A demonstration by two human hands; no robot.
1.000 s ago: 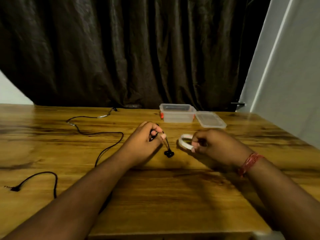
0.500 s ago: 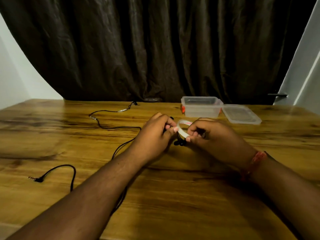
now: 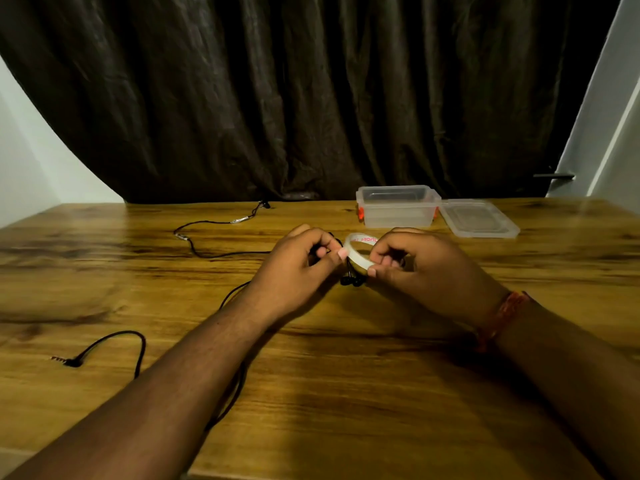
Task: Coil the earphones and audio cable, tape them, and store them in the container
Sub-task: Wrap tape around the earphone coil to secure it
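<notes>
At frame centre the left hand point(image 3: 298, 261) pinches the earphones point(image 3: 352, 280) beside the tape point(image 3: 360, 252) gripped by the right hand point(image 3: 415, 263), likely to bind them. The box point(image 3: 397, 206) waits open behind.

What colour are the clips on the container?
Orange-red clips on the clear container, head view.

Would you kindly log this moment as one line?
left hand: holds earphones | right hand: holds tape roll | container: open, lid beside | cable: loose on table
</notes>
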